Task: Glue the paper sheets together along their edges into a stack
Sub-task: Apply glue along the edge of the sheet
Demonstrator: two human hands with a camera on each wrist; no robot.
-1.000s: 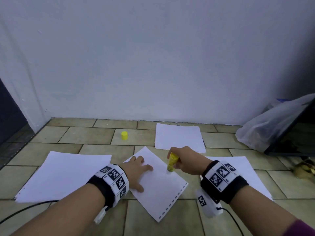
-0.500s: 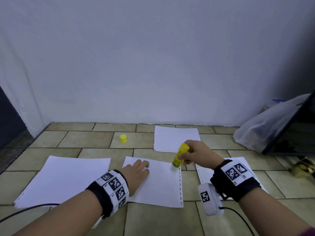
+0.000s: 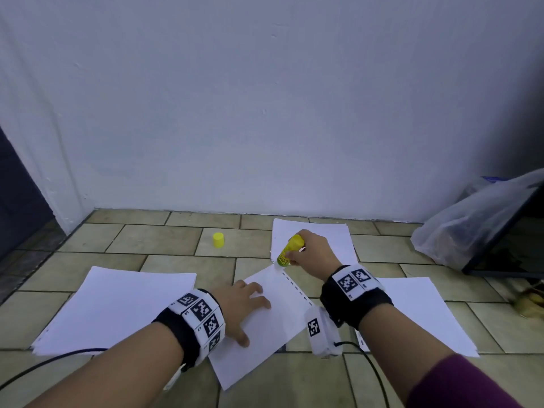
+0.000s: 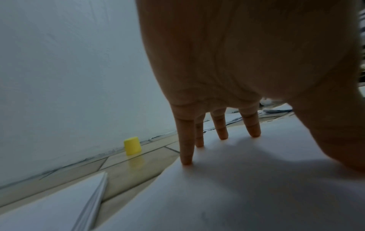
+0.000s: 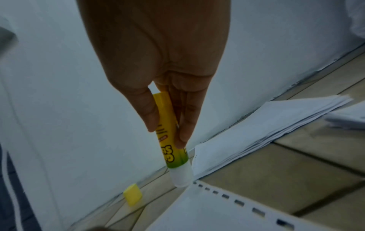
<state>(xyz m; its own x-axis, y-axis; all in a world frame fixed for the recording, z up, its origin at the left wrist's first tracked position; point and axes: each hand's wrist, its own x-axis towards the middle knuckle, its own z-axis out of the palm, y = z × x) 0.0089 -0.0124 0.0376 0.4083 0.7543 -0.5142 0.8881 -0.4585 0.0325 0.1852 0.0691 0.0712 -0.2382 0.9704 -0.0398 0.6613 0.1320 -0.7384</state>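
Nearest to the person, the left hand (image 3: pixel 245 307) lay flat with its fingers (image 4: pixel 221 129) spread, pressing down the white paper sheet with a punched strip along one edge (image 3: pixel 265 328), which lay at an angle on the tiled floor (image 3: pixel 164 240). At the far corner of this sheet the right hand (image 3: pixel 313 250) pinched the yellow glue stick with a green band and white tip (image 5: pixel 168 140) between thumb and fingers, the tip touching the paper beside the punched holes. The step in hand seemed to be the spreading of glue along this edge. The next move would call for drawing the stick down the strip with even pressure while the sheet was held in place. Other white paper piles lay to the left (image 3: pixel 117 304), to the right (image 3: pixel 418 313) and farther behind (image 3: pixel 323 234) (which pile is the glued stack, I cannot tell). The small yellow cap (image 3: pixel 218 240) stood apart, near the wall.
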